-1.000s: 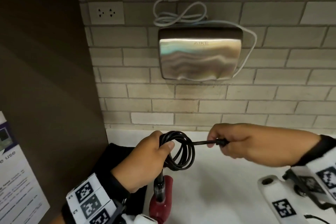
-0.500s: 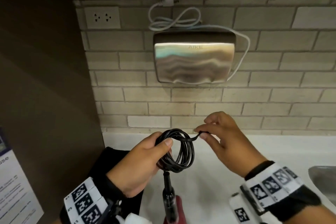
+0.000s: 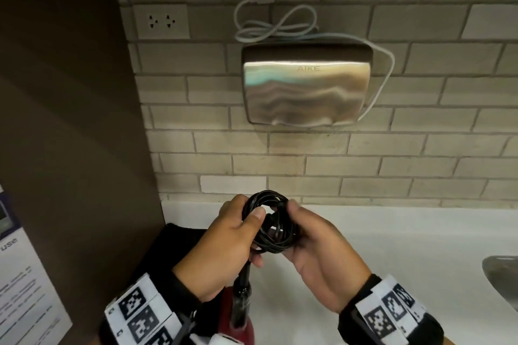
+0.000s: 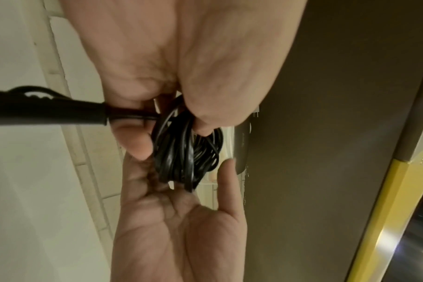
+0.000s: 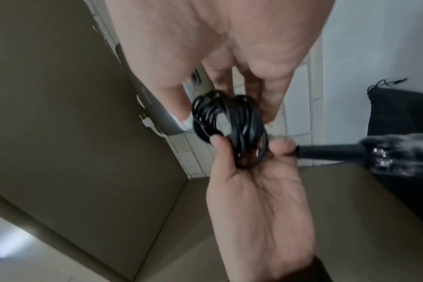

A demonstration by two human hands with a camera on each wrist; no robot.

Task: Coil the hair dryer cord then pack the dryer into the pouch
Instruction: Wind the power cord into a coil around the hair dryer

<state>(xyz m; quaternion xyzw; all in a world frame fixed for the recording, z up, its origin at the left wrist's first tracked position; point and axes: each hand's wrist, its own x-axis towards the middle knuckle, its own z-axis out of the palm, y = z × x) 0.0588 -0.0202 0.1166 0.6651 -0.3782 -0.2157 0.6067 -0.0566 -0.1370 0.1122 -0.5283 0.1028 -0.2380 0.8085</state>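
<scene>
Both hands hold the black coiled cord point(image 3: 270, 228) above the white counter point(image 3: 392, 246). My left hand point(image 3: 251, 223) grips the coil's left side with the thumb on top. My right hand point(image 3: 295, 223) cups the right side, thumb over the loops and fingers behind. From the coil a thick black cord sleeve point(image 3: 243, 295) hangs down to the red hair dryer point(image 3: 238, 328) at the bottom edge. The black pouch point(image 3: 173, 246) lies on the counter under my left wrist. The left wrist view shows the coil point(image 4: 186, 152) between both hands, and the right wrist view shows the coil point(image 5: 227, 126) and pouch point(image 5: 403, 114).
A steel hand dryer point(image 3: 307, 87) with a white cable hangs on the brick wall, a socket plate point(image 3: 161, 21) to its left. A brown side panel point(image 3: 70, 134) carries a printed notice point(image 3: 22, 274). A sink rim point(image 3: 501, 274) shows at the right edge.
My right hand drew the loose cord end in from the right to the coil and now holds the coil together with the left hand. The coil looks thicker.
</scene>
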